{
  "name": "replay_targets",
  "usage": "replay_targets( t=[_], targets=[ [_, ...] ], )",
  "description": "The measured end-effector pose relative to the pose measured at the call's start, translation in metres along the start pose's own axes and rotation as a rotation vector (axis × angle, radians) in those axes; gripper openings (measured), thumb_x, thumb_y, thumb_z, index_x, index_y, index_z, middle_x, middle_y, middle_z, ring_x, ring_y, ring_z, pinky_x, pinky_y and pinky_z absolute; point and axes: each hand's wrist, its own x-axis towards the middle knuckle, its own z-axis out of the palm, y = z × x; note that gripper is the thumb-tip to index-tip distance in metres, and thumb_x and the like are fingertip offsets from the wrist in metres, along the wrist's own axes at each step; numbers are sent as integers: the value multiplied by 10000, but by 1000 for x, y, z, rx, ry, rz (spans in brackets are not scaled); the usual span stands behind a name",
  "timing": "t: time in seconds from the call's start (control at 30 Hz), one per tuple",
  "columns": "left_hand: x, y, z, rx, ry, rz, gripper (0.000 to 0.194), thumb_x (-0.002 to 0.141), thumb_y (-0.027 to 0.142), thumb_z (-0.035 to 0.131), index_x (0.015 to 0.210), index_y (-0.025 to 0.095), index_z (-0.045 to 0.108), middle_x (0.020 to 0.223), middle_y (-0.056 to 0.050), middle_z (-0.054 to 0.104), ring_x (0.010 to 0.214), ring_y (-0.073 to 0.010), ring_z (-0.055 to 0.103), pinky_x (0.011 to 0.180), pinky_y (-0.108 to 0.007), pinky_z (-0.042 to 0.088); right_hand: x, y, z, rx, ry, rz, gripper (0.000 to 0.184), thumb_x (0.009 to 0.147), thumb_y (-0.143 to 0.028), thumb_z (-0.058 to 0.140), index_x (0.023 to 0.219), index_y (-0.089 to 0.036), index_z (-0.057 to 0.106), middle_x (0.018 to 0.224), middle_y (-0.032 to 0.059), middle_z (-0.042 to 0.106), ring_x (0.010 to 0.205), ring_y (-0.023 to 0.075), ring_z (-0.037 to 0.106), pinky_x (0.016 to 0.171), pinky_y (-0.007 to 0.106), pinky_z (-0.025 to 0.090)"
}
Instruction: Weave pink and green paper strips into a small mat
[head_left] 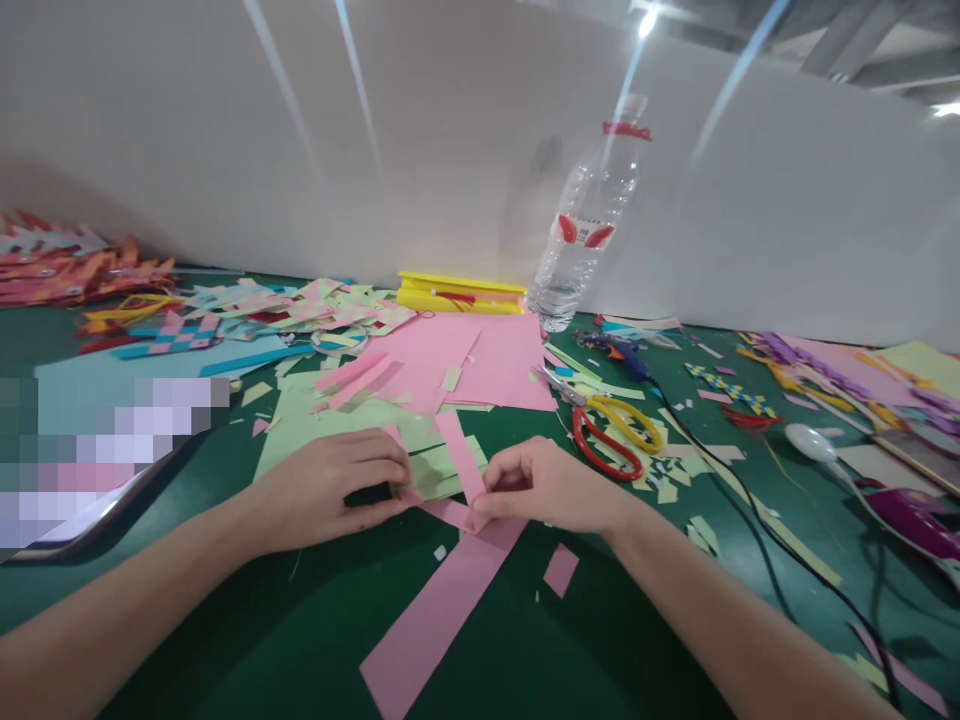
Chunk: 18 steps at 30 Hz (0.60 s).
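Between my hands a pink paper strip (463, 455) bends in a fold near its lower end, with one leg running left. My right hand (536, 485) pinches that fold between thumb and fingertips. With thumb and fingers closed, my left hand (346, 488) grips the strip's other leg. A wider pink strip (446, 610) lies slantwise on the table just below, its upper end near my right fingers. Under and behind the strip are pale green paper strips (435, 470). A small pink scrap (561, 571) lies below my right hand.
Red-and-yellow-handled scissors (615, 435) lie right of my right hand. A blue glue gun (622, 355) trails a black cable (720, 465). Behind stand a plastic bottle (585, 240) and pink sheets (495, 365). Woven paper pieces (300, 305) pile up at left; a purple-handled tool (907, 520) is at right.
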Motion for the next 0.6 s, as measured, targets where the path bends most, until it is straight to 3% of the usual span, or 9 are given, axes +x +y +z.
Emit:
replay_targets(
  t=[0.13,0.37,0.6],
  targets=[
    [-1,0,1,18,22,30,193,951,292,487,964,211,663,948,-51,687,938,-193,608,824,-300,481,-1,-2,20,-87,160,41,210,760,-371,699,740,-163,681,742,28,726,659,133,649,588,231,470],
    [0,4,2,-2,74,-8,206,940,308,489,933,210,670,916,-57,677,884,-182,614,755,-284,498,-1,-7,51,108,342,78,110,777,-272,649,720,-179,662,782,32,738,715,145,676,634,234,503],
    [1,5,2,1,67,6,189,950,286,478,978,218,651,945,-49,683,916,-181,605,789,-299,497,-5,-1,62,-223,548,-75,182,822,-318,588,717,-179,641,659,31,691,622,170,664,592,262,506]
  ],
)
